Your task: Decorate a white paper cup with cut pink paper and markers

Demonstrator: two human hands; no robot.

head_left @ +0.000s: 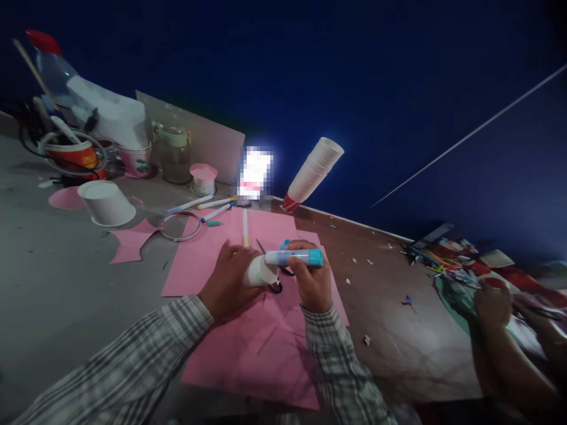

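My left hand [233, 280] is wrapped round a small white paper cup [254, 273] tipped on its side, its rim toward the right. In my right hand [313, 280] is a glue stick [292, 257] with a turquoise end, held level, its white tip touching the cup's edge. Scissors with dark handles [276, 288] lie partly hidden beneath the cup and my hands. Under both hands, pink paper sheets [199, 262] overlap on the table.
Several markers [217, 211], a tape ring [179, 226], a pink cut-out [133, 241] and an upturned white cup [106, 203] lie left. Behind stand a leaning cup stack [312, 171], a glowing phone [256, 172] and a jar [174, 154]. Another person's hand [494, 301] is at right.
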